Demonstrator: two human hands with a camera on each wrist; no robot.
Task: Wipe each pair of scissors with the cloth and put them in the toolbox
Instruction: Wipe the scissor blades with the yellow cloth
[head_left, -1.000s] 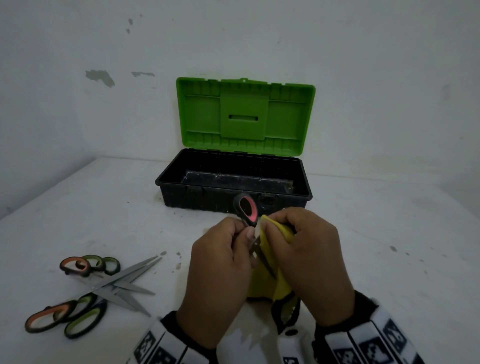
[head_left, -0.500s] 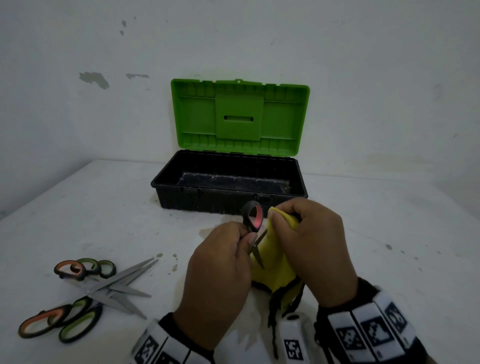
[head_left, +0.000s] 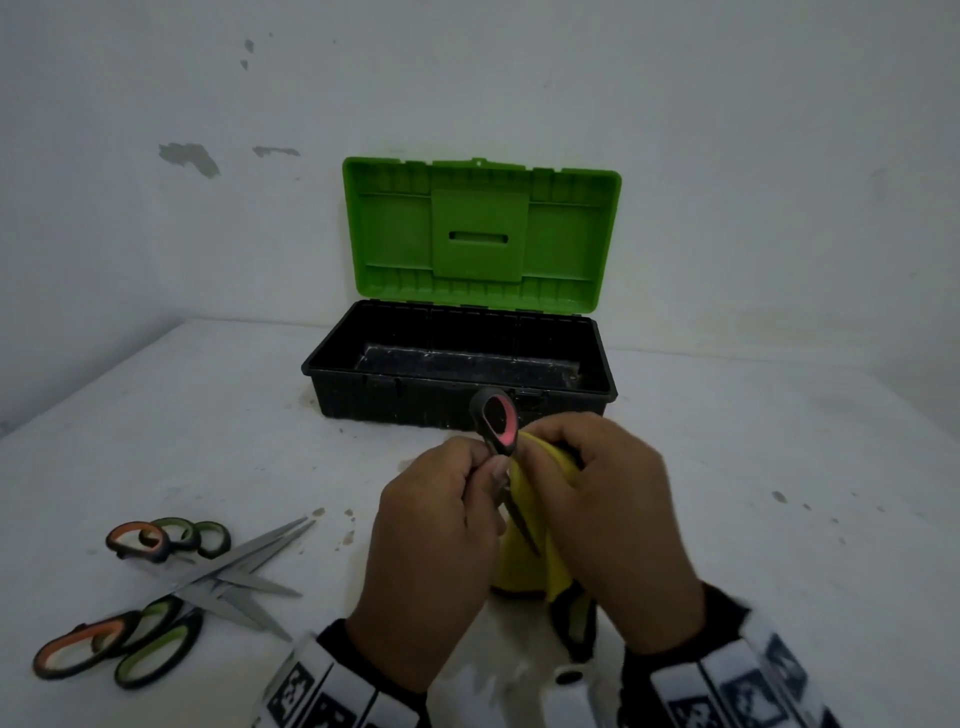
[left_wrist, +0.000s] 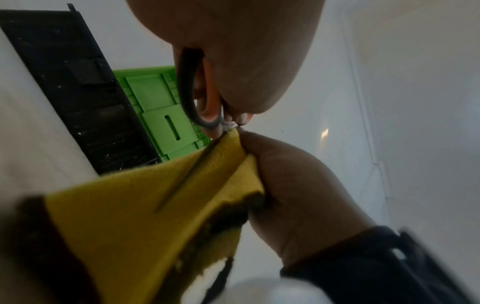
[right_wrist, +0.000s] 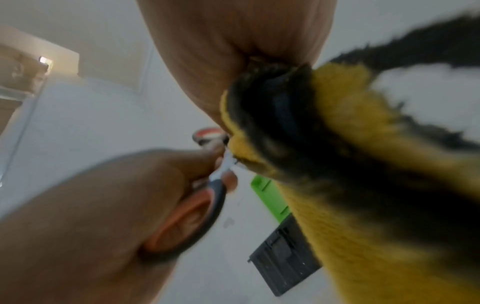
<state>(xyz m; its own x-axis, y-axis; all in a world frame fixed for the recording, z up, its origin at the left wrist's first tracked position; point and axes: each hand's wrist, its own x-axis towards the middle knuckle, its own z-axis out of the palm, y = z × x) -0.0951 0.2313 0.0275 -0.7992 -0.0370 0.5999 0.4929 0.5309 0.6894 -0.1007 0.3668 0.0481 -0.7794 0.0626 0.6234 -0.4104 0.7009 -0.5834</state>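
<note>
My left hand (head_left: 441, 540) grips the orange-handled scissors (head_left: 497, 423) by the handles, one loop sticking up above my knuckles. Their blade (left_wrist: 192, 171) runs down across the yellow cloth (head_left: 524, 551), which my right hand (head_left: 608, 514) holds bunched against the blade near the pivot. In the right wrist view the cloth (right_wrist: 363, 168) has a dark edge and fills the right side, with the scissors handle (right_wrist: 187, 222) inside my left fist. The open toolbox (head_left: 457, 384), black with a green lid (head_left: 480, 236), stands just beyond my hands and looks empty.
Several more scissors (head_left: 171, 587) with orange and green handles lie crossed in a pile on the white table (head_left: 753, 493) at the front left. A white wall stands close behind the toolbox.
My right hand has slid the cloth back up the blade toward the handles after a stroke downward. The left hand keeps the scissors almost still. The camera view shifted slightly.
</note>
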